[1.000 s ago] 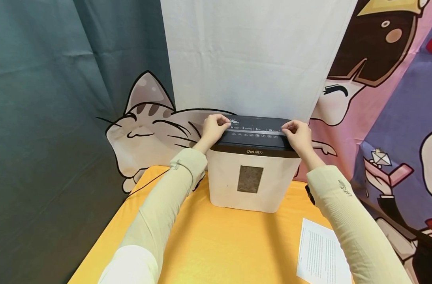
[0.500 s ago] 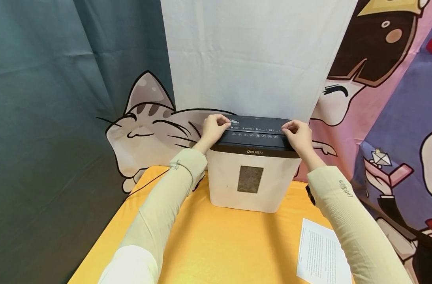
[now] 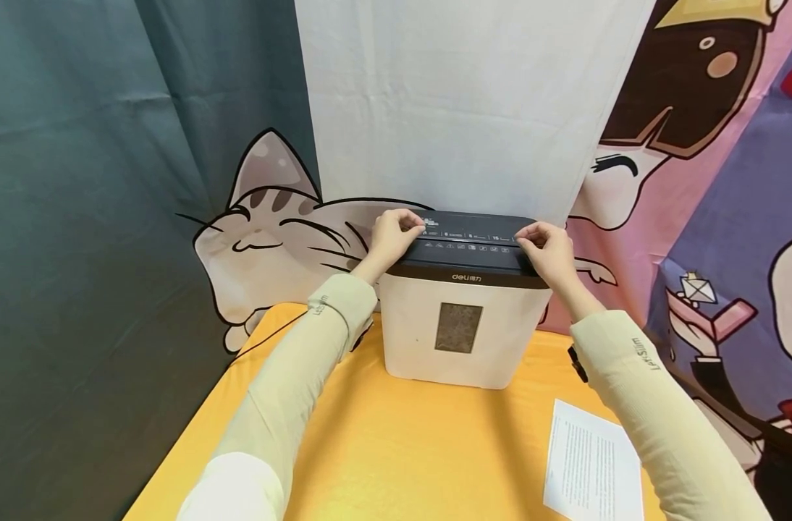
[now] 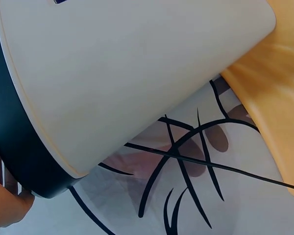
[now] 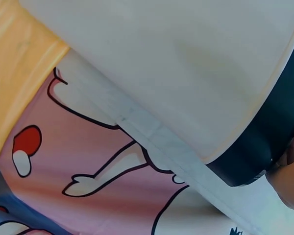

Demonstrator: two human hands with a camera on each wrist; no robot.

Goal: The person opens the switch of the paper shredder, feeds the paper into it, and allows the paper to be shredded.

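A white paper shredder [image 3: 409,325] with a dark top [image 3: 468,257] stands at the back of the yellow table. My left hand [image 3: 391,235] is over the left end of the top, its thumb and fingers bent close together near the feed slot [image 3: 469,241]. Over the right end, my right hand [image 3: 549,250] is in a similar pose. Nothing shows between the fingers of either hand. In the left wrist view, part of the left hand [image 4: 10,205] appears beside the dark rim; the right wrist view shows part of the right hand [image 5: 290,181] beside it. Both views hide most of the fingers.
A printed sheet of paper [image 3: 591,463] lies on the yellow tablecloth [image 3: 396,456] at the front right. A black cord [image 3: 268,338] runs along the left edge of the table. Cartoon-printed curtains [image 3: 266,224] hang behind and on both sides.
The pale strip that spanned the slot between my hands one second ago is gone from view. My hands have stayed nearly in place; the right forearm has shifted slightly outward.
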